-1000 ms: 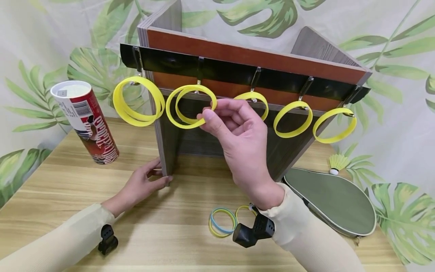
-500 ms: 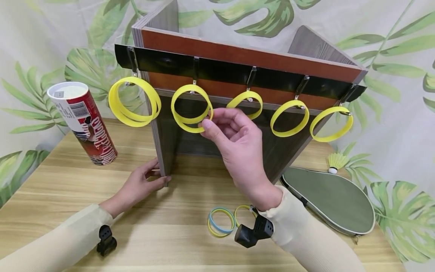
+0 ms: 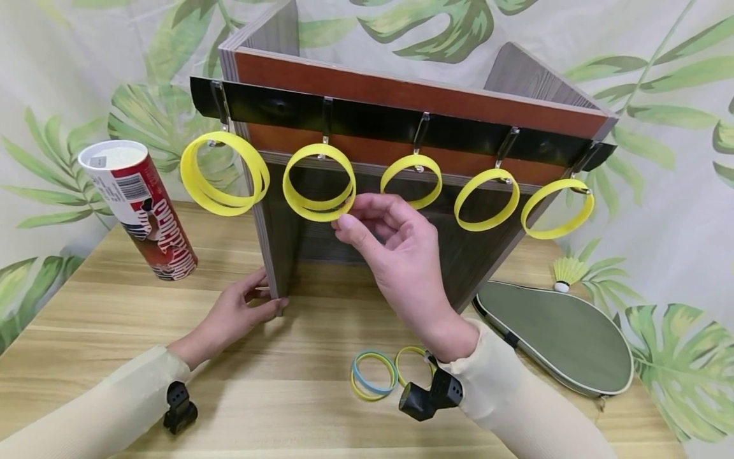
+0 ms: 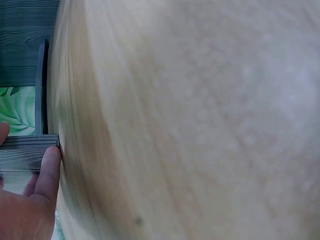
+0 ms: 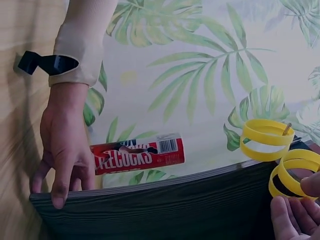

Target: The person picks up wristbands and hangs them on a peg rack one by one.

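Note:
My right hand [image 3: 406, 258] is at the lower right edge of a yellow wristband [image 3: 288, 194] on the second hook from the left, with thumb and fingertips pinching that edge. A second yellow band hangs behind it there. In the right wrist view the fingers [image 5: 285, 220] reach both bands [image 5: 281, 186] from below. My left hand [image 3: 232, 312] grips the bottom front of the left side panel [image 3: 269, 255] of a wooden stand, thumb on its front edge. The left wrist view shows the panel end [image 4: 30, 147] between the fingers. More yellow wristbands [image 3: 195, 185] hang from the other hooks.
A black hook strip [image 3: 378, 124] crosses the stand's reddish-brown crossboard [image 3: 367, 75]. A red and white shuttlecock tube [image 3: 155, 223] stands left. A green racket case [image 3: 556, 335] and yellow shuttlecock [image 3: 568, 273] lie right. Blue and yellow wristbands [image 3: 371, 376] lie on the wooden table [image 3: 275, 414].
The front wristband on the second hook has swung back into line with the band behind it. My right hand has moved down and slightly left. My left hand keeps its grip on the panel.

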`<state>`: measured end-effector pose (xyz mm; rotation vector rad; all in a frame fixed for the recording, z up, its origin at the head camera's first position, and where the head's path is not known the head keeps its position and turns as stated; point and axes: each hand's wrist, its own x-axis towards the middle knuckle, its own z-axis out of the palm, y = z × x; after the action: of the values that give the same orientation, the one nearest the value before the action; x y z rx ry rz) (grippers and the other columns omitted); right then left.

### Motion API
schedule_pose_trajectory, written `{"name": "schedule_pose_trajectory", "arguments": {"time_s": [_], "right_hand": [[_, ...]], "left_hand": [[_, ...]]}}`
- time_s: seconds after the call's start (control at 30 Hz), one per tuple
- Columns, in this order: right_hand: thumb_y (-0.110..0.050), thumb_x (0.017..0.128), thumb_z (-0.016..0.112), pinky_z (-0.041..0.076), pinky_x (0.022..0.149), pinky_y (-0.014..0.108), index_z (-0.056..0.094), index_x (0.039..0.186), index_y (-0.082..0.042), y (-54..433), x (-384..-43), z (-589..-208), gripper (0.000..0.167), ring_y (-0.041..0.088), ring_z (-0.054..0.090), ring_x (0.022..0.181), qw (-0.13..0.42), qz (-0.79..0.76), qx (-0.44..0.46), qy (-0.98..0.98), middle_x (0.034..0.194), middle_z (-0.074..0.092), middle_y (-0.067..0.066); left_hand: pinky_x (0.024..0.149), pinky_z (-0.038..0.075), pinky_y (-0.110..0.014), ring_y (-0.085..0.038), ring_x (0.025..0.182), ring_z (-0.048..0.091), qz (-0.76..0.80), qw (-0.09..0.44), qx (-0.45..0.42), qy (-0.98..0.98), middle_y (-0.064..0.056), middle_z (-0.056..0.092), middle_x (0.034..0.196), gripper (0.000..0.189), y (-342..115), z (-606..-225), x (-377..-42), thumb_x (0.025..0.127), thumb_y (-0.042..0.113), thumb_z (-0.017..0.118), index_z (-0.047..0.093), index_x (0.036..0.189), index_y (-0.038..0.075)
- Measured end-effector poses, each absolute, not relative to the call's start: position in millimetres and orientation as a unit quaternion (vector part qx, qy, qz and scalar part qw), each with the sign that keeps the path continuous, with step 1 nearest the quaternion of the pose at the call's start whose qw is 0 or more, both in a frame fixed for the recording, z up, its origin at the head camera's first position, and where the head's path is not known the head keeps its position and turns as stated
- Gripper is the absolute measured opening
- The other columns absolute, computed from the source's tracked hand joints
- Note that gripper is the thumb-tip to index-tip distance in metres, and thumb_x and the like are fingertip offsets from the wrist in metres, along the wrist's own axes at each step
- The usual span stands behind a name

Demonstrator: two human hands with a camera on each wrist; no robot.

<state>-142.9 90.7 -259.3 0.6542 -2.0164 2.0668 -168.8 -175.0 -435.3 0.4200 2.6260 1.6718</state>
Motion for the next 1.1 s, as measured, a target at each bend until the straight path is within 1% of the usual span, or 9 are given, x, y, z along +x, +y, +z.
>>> {"name": "schedule_pose_trajectory", "arguments": {"time_s": [0.13, 0.27, 0.4, 0.53, 0.67, 0.77, 0.83, 0.93, 1.1], "right_hand": [[0.003, 0.098, 0.068, 0.063, 0.093, 0.036, 0.065, 0.118, 0.008, 93.6, -143.2, -262.8, 0.021, 0.011, 0.076, 0.092, 0.076, 0.693, 0.225, -0.680, 0.111, 0.073, 0.029], [0.003, 0.099, 0.067, 0.063, 0.093, 0.035, 0.065, 0.119, 0.009, 97.9, -144.3, -267.9, 0.021, 0.009, 0.076, 0.093, 0.047, 0.683, 0.239, -0.688, 0.113, 0.072, 0.029], [0.005, 0.099, 0.065, 0.064, 0.090, 0.037, 0.065, 0.118, 0.010, 103.2, -145.8, -275.1, 0.019, 0.008, 0.076, 0.091, 0.015, 0.666, 0.260, -0.699, 0.110, 0.072, 0.030], [0.003, 0.099, 0.065, 0.065, 0.088, 0.040, 0.067, 0.114, 0.010, 108.2, -148.9, -286.4, 0.016, 0.015, 0.077, 0.089, -0.019, 0.641, 0.274, -0.717, 0.106, 0.074, 0.029], [-0.002, 0.099, 0.068, 0.064, 0.084, 0.034, 0.071, 0.111, 0.006, 115.7, -153.7, -304.0, 0.015, 0.020, 0.076, 0.089, -0.059, 0.579, 0.287, -0.760, 0.100, 0.077, 0.023], [-0.009, 0.099, 0.070, 0.061, 0.080, 0.027, 0.074, 0.110, -0.001, 124.0, -158.2, -319.5, 0.014, 0.012, 0.072, 0.088, -0.086, 0.502, 0.299, -0.807, 0.098, 0.078, 0.014], [-0.013, 0.100, 0.070, 0.059, 0.079, 0.025, 0.076, 0.109, -0.004, 130.3, -162.1, -331.3, 0.014, 0.007, 0.069, 0.087, -0.106, 0.455, 0.310, -0.828, 0.097, 0.078, 0.011], [-0.014, 0.101, 0.069, 0.055, 0.078, 0.023, 0.076, 0.108, -0.004, 139.1, -168.4, -349.8, 0.014, 0.003, 0.064, 0.085, -0.141, 0.399, 0.318, -0.848, 0.096, 0.077, 0.008], [-0.011, 0.101, 0.070, 0.053, 0.076, 0.018, 0.076, 0.103, -0.004, 149.3, -176.2, -376.5, 0.009, 0.002, 0.061, 0.082, -0.195, 0.330, 0.325, -0.865, 0.094, 0.076, 0.007]], "left_hand": [[0.084, 0.056, -0.017, -0.039, 0.122, 0.065, 0.536, 0.005, 0.132, 0.834, -0.025, 0.067, 0.136, 0.064, -173.2, -436.0, -168.3, 0.099, 0.008, 0.071, 0.047, 0.157, 0.008], [0.085, 0.056, -0.018, -0.039, 0.122, 0.066, 0.532, 0.005, 0.135, 0.836, -0.025, 0.067, 0.137, 0.064, -172.3, -436.2, -168.5, 0.099, 0.009, 0.071, 0.046, 0.158, 0.009], [0.084, 0.055, -0.019, -0.035, 0.118, 0.067, 0.521, -0.005, 0.140, 0.842, -0.024, 0.068, 0.134, 0.064, -172.8, -436.5, -168.9, 0.098, 0.009, 0.072, 0.047, 0.157, 0.009], [0.084, 0.055, -0.019, -0.030, 0.115, 0.067, 0.516, -0.014, 0.143, 0.844, -0.023, 0.070, 0.132, 0.063, -173.9, -436.2, -169.2, 0.098, 0.008, 0.072, 0.049, 0.156, 0.008], [0.084, 0.055, -0.017, -0.023, 0.112, 0.068, 0.515, -0.016, 0.141, 0.845, -0.023, 0.070, 0.131, 0.061, -175.2, -435.5, -168.3, 0.097, 0.007, 0.072, 0.050, 0.155, 0.008], [0.085, 0.055, -0.017, -0.016, 0.111, 0.067, 0.520, -0.015, 0.139, 0.842, -0.024, 0.070, 0.132, 0.062, -175.7, -435.4, -168.4, 0.097, 0.007, 0.072, 0.050, 0.155, 0.008], [0.085, 0.055, -0.016, -0.014, 0.112, 0.067, 0.524, -0.015, 0.138, 0.840, -0.024, 0.069, 0.133, 0.062, -175.5, -435.5, -168.7, 0.097, 0.007, 0.072, 0.049, 0.155, 0.008], [0.086, 0.055, -0.016, -0.017, 0.113, 0.067, 0.529, -0.013, 0.137, 0.837, -0.025, 0.068, 0.134, 0.063, -174.9, -435.8, -168.7, 0.097, 0.007, 0.072, 0.049, 0.156, 0.008], [0.086, 0.055, -0.016, -0.022, 0.116, 0.067, 0.526, -0.008, 0.128, 0.841, -0.024, 0.068, 0.135, 0.063, -174.5, -435.8, -167.7, 0.098, 0.009, 0.072, 0.048, 0.157, 0.009]]}}
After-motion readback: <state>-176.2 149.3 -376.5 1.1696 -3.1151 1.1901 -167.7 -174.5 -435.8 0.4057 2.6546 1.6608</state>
